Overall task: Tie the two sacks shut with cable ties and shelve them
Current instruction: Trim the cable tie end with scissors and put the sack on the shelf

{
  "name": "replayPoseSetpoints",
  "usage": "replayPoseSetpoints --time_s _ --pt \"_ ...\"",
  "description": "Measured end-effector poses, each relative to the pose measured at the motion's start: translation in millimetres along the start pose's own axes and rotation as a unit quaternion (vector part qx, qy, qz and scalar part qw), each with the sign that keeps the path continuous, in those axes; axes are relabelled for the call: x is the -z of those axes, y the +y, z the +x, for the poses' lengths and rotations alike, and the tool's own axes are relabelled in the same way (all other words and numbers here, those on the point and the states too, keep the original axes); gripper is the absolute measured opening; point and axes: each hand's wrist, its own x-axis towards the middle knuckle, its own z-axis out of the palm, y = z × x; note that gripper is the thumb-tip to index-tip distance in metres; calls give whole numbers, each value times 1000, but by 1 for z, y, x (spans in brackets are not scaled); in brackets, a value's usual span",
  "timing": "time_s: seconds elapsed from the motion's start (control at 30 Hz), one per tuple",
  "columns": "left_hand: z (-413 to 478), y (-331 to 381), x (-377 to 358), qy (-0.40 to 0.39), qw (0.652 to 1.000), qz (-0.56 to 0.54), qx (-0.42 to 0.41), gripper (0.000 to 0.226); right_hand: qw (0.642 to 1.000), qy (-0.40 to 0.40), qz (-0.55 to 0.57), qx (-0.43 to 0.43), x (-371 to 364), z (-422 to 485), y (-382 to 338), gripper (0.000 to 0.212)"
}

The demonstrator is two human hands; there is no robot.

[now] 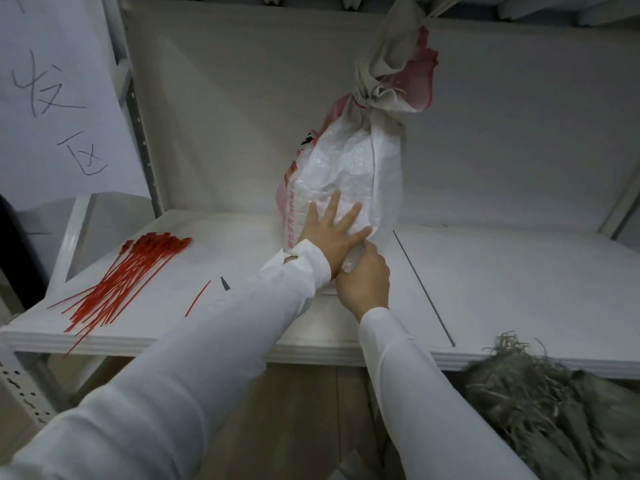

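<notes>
Currently the white sack (349, 168) stands upright on the shelf (502, 271), just above frame centre, its base toward 6 o'clock and its gathered neck toward 1 o'clock. The neck is bunched tight, but whether a tie circles it cannot be told.

The left hand (330, 233) lies flat against the sack's lower front face, fingers straight and spread, holding nothing. The right hand (365, 278), at 5 o'clock from the left hand and touching it, has its fingers curled round the fabric at the sack's bottom edge. Both arms wear white sleeves.

A bundle of red cable ties (121, 275) lies on the shelf at 9 o'clock from the sack, well apart from it. A single red cable tie (198, 298) lies between the bundle and the left sleeve.

A second sack (554, 403), grey with frayed strands and blurred, sits at 4 o'clock, below the shelf's front edge.

A handwritten paper sheet (52, 98) hangs at 10 o'clock.
</notes>
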Motion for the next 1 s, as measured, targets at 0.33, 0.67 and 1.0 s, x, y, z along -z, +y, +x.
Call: replayPoseSetpoints --time_s 0.33,0.67,1.0 --pt "-4 6 10 -43 989 -131 45 74 999 -11 -18 -40 33 -2 5 62" --pt "-101 10 63 111 977 -182 23 28 999 -41 -32 -7 63 -71 -14 65" --pt "-237 60 81 217 921 -322 37 26 986 -15 -148 72 96 -178 7 75"
